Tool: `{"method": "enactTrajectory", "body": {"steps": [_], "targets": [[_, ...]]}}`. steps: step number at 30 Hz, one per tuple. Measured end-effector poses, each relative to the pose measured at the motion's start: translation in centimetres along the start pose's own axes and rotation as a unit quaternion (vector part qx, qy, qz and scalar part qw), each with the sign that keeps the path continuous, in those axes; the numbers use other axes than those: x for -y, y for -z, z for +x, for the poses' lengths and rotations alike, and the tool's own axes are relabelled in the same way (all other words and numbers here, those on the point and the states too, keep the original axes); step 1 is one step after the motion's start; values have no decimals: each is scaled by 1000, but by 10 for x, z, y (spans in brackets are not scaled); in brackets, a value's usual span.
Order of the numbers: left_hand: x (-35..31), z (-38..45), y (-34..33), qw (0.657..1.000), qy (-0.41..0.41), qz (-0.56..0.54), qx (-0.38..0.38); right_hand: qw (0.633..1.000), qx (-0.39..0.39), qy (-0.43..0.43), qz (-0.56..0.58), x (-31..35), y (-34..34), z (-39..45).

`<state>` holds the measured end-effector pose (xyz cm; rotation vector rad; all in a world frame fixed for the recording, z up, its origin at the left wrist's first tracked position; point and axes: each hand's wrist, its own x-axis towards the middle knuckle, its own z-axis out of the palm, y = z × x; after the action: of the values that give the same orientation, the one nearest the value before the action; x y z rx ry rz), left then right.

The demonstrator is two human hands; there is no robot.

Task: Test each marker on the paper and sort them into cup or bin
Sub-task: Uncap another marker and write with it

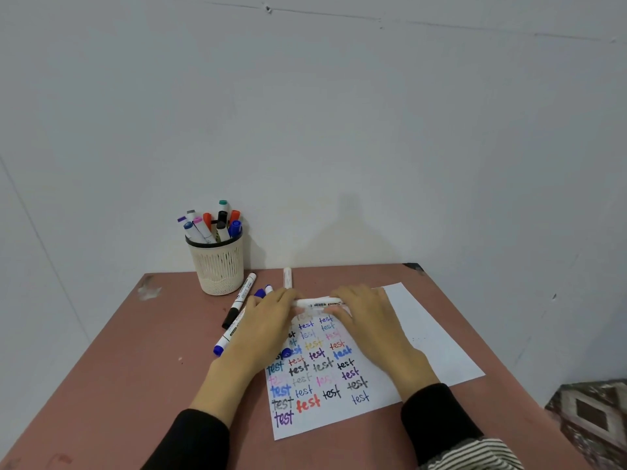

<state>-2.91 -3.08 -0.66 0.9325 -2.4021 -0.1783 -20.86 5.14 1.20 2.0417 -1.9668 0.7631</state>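
Observation:
A white marker [317, 303] lies crosswise above the paper [420, 337], held at both ends: my left hand [268, 325] grips its left end and my right hand [368, 318] grips its right end. The paper bears several rows of the word "test" in many colours. A cream mesh cup [219, 266] at the back left holds several capped markers. Loose markers lie left of the paper: a black-capped one [239, 300], a blue-capped one [225, 339], two blue-tipped ones [264, 291], and a white one [287, 277] near the wall. No bin is in view.
The pinkish table [135, 368] stands against a white wall. Its right edge runs down toward a patterned floor [593, 415] at the lower right.

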Motion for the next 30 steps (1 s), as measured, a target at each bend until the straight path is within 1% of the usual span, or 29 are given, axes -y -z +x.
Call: {"method": "enactTrajectory", "body": {"steps": [2, 4, 5, 6, 7, 8, 10, 13, 15, 16, 17, 19, 21, 23, 26, 30], "targets": [[-2, 1, -1, 999, 23, -43, -3, 997, -62, 10, -53, -4, -5, 2], [-3, 2, 0, 991, 49, -112, -49, 987, -146, -17, -67, -9, -9, 2], [-3, 2, 2, 986, 58, -136, -75, 983, -175, -50, -18, -10, -6, 2], [-2, 2, 3, 983, 64, -147, -91, 974, -198, -91, 60, -9, -1, 4], [-2, 1, 4, 982, 67, -148, -99, 955, -208, -136, 161, -10, 4, 5], [-2, 1, 5, 982, 69, -142, -103, 926, -209, -177, 258, -10, 9, 6], [-2, 0, 4, 985, 66, -132, -94, 868, -205, -227, 392, -8, 16, 6], [-6, -2, 1, 987, 55, -127, -78, 797, -139, -294, 509, -5, 18, 6], [-9, -2, 2, 993, 34, -98, -63, 741, -88, -321, 583, -3, 18, 7], [-11, -2, 2, 996, 17, -77, -52, 722, -71, -328, 605, -1, 18, 7], [-13, -3, 2, 997, 0, -60, -38, 716, -60, -330, 612, 2, 18, 7], [-16, -2, 1, 998, -24, -55, 2, 724, -58, -335, 601, 5, 14, 8], [-20, -3, 0, 997, -18, -57, 48, 733, -72, -341, 585, 8, 12, 8], [-24, -4, 2, 995, 3, -55, 80, 725, -79, -342, 593, 8, 12, 9], [-32, -6, 8, 996, -14, -44, 74, 695, -75, -345, 626, 6, 13, 9], [-33, -5, 8, 997, -43, 26, 54, 658, -56, -361, 659, 5, 13, 10]]}}
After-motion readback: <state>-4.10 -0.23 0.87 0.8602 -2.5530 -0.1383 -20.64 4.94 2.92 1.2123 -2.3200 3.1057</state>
